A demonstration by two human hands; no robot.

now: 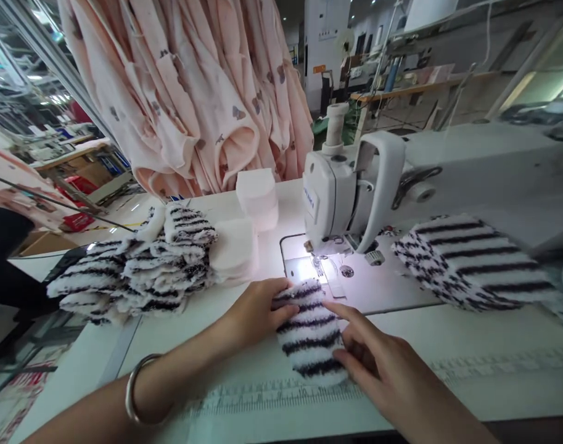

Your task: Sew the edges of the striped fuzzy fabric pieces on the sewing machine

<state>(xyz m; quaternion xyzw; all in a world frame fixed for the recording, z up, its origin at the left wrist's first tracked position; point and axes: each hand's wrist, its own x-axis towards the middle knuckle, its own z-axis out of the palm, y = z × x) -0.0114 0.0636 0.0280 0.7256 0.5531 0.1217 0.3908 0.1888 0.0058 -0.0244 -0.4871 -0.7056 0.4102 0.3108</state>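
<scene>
So, fabric (311, 333) (striped) under fingers (350, 314)

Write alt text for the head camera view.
A person's left hand and right hand touch opposite edges of a black-striped fluffy piece before a white sewing machine. A heap of similar pieces lies left, a stack right; pink garments hang behind.

Blue lettering (310, 198) on sewing machine (327, 179), apparently JUKI; ruler (263, 398) numerals, orange sign (319, 69) blurred.
</scene>
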